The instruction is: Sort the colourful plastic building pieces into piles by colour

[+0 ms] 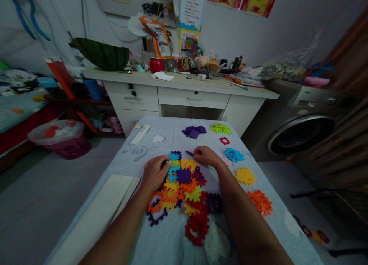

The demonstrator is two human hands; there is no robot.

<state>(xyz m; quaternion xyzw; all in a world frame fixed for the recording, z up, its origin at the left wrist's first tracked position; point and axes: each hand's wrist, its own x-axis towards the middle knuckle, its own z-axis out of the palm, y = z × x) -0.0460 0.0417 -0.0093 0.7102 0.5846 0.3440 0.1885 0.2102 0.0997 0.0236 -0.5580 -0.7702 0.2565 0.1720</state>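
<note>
A flat cluster of joined plastic puzzle pieces (184,190) in orange, yellow, red, purple and blue lies in the middle of the grey-covered table (161,234). My left hand (154,173) rests curled on the cluster's left edge, fingers closed against a dark piece. My right hand (205,155) is closed in a pinch on a small purple piece (189,153) at the cluster's far edge. Sorted heaps lie to the right: purple (194,131), green (220,129), blue (234,155), yellow (244,176) and orange (260,201).
A single red piece (224,140), a white remote-like bar (140,135) and a white board (99,215) lie on the table. Behind stand a cluttered desk (178,84), a washing machine (301,130) and a pink-lined bin (59,136). Loose pieces lie on the floor at right.
</note>
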